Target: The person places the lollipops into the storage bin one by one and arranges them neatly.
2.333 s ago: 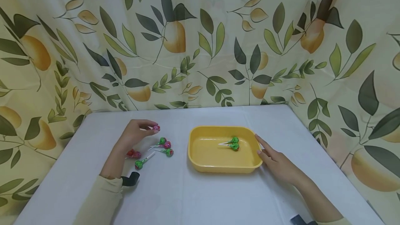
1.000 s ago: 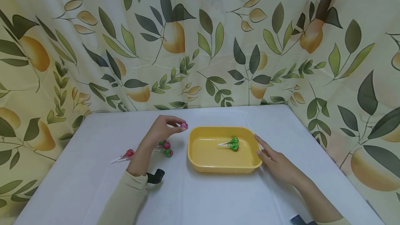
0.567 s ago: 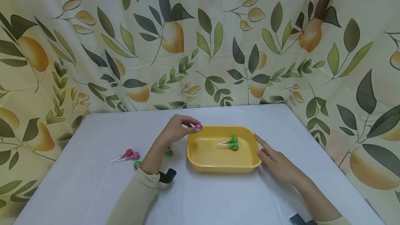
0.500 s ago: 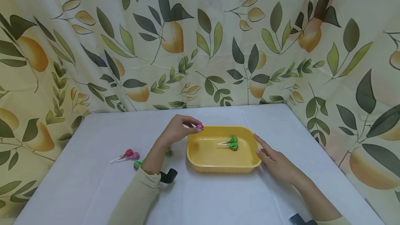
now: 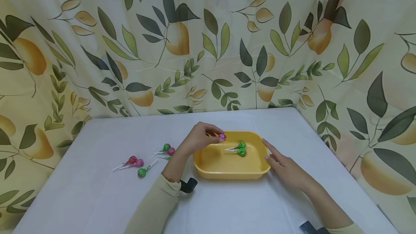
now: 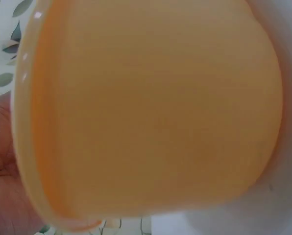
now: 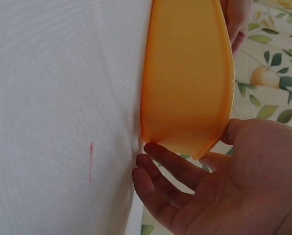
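- Lollipop (image 5: 222, 137) sat pinched in my left hand (image 5: 202, 136) over the tray (image 5: 214, 163), its stick hidden.
- Tray ran lengthwise left-to-right; my right hand (image 5: 284, 167), fingers extended, touched its right end.
- Inside, 2 green lollipops (image 5: 241, 152) pointed their sticks left.

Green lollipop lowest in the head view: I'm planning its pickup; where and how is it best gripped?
Probably pinch the green lollipop by its round head, from above and the near side: a pink lollipop lies beyond; the thin stick points away.
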A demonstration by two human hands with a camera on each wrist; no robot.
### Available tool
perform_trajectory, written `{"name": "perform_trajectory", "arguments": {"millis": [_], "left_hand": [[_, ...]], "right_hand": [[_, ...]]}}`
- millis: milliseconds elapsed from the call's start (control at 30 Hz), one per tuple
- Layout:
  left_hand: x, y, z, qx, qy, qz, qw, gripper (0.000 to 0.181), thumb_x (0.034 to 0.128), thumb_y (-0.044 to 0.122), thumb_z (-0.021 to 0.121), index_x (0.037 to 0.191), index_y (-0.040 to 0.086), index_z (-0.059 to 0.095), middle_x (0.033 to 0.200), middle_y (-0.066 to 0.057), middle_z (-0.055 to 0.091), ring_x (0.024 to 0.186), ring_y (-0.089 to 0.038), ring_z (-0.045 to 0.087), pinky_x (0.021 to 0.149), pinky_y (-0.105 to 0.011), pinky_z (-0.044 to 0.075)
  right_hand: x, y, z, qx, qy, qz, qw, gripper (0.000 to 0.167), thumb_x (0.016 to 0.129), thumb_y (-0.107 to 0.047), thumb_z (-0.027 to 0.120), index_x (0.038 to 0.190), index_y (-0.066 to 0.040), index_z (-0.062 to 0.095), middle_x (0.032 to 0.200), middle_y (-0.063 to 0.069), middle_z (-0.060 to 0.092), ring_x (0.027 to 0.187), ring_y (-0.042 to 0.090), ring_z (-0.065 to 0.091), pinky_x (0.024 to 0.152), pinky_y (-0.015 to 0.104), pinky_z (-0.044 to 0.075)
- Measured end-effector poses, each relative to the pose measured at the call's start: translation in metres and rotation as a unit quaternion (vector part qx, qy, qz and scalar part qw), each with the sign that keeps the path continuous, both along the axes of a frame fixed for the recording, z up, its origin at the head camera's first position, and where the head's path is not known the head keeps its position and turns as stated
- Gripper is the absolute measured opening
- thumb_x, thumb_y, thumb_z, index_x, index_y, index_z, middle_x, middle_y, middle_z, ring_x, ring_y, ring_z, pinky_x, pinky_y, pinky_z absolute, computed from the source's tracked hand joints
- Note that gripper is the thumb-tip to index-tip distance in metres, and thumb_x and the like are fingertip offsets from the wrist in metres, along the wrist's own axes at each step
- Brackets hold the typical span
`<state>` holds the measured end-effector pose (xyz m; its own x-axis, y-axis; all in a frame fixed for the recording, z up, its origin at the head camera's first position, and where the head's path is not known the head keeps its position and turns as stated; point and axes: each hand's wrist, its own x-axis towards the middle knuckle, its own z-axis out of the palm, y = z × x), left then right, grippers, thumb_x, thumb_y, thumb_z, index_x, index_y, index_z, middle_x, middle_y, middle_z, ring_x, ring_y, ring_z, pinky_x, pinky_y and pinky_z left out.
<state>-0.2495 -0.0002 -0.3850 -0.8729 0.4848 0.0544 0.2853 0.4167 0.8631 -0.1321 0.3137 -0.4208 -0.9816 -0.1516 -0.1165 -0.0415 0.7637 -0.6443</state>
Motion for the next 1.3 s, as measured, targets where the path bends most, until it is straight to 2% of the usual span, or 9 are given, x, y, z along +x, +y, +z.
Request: {"name": "perform_trajectory", "arguments": {"millis": [233,433,533,733,900,1100,1300], "left_hand": [[0.006,0.024,-0.006,0.015,-0.007,-0.019,0.9997,0.018,0.0898,0.015,0.083,0.107,0.014,0.082,0.094,0.009,0.073,0.089,-0.017,0.061,0.071,-0.026,0.049],[0.013,0.036,-0.011,0.010,-0.023,-0.014,0.9996,0.021,0.0891,0.010,0.083,0.110,0.012,0.082,0.094,0.008,0.071,0.091,-0.015,0.060,0.071,-0.026,0.047],[0.013,0.041,-0.013,0.006,-0.018,-0.014,0.9997,0.021,0.0883,0.009,0.084,0.109,0.013,0.083,0.093,0.008,0.070,0.089,-0.015,0.059,0.071,-0.027,0.046],[0.012,0.052,-0.021,0.005,0.016,-0.034,0.9993,0.019,0.0817,0.010,0.090,0.100,0.013,0.085,0.089,0.012,0.074,0.093,-0.020,0.061,0.077,-0.026,0.045],[0.013,0.063,-0.030,0.003,0.038,-0.048,0.9981,0.021,0.0801,0.011,0.091,0.099,0.012,0.085,0.089,0.012,0.076,0.095,-0.021,0.062,0.080,-0.023,0.045],[0.019,0.072,-0.035,0.027,0.036,-0.067,0.9967,0.018,0.0797,0.002,0.089,0.097,0.005,0.083,0.089,0.005,0.076,0.087,-0.018,0.063,0.073,-0.022,0.044],[0.020,0.079,-0.038,0.001,0.032,-0.057,0.9979,0.019,0.0784,0.004,0.091,0.095,0.008,0.084,0.085,0.010,0.073,0.076,-0.009,0.056,0.069,-0.020,0.045]], "right_hand": [[0.001,0.002,0.000,-0.003,0.005,0.003,1.0000,0.064,0.112,-0.043,0.041,0.168,-0.030,0.014,0.145,0.031,0.052,0.136,0.053,0.044,0.104,0.074,0.034],[0.001,0.001,0.001,-0.006,0.009,0.009,0.9999,0.064,0.112,-0.043,0.042,0.168,-0.029,0.014,0.147,0.032,0.049,0.138,0.054,0.041,0.104,0.074,0.032],[0.000,0.001,0.001,-0.002,0.014,0.010,0.9999,0.063,0.112,-0.043,0.042,0.168,-0.029,0.015,0.148,0.033,0.047,0.139,0.055,0.039,0.104,0.074,0.032],[-0.001,0.002,0.000,-0.005,0.014,0.011,0.9998,0.063,0.112,-0.044,0.042,0.167,-0.030,0.015,0.142,0.029,0.056,0.136,0.052,0.045,0.104,0.073,0.034],[-0.001,0.003,-0.002,-0.005,0.014,0.011,0.9998,0.063,0.112,-0.044,0.042,0.167,-0.030,0.015,0.140,0.026,0.059,0.135,0.051,0.046,0.104,0.073,0.034],[-0.001,0.004,-0.002,-0.006,0.009,0.010,0.9999,0.063,0.112,-0.045,0.040,0.167,-0.032,0.013,0.145,0.028,0.054,0.139,0.054,0.040,0.105,0.076,0.030],[-0.002,0.003,-0.001,0.004,0.008,0.010,0.9999,0.064,0.112,-0.046,0.040,0.168,-0.031,0.012,0.144,0.029,0.054,0.137,0.054,0.042,0.103,0.076,0.032]]}}
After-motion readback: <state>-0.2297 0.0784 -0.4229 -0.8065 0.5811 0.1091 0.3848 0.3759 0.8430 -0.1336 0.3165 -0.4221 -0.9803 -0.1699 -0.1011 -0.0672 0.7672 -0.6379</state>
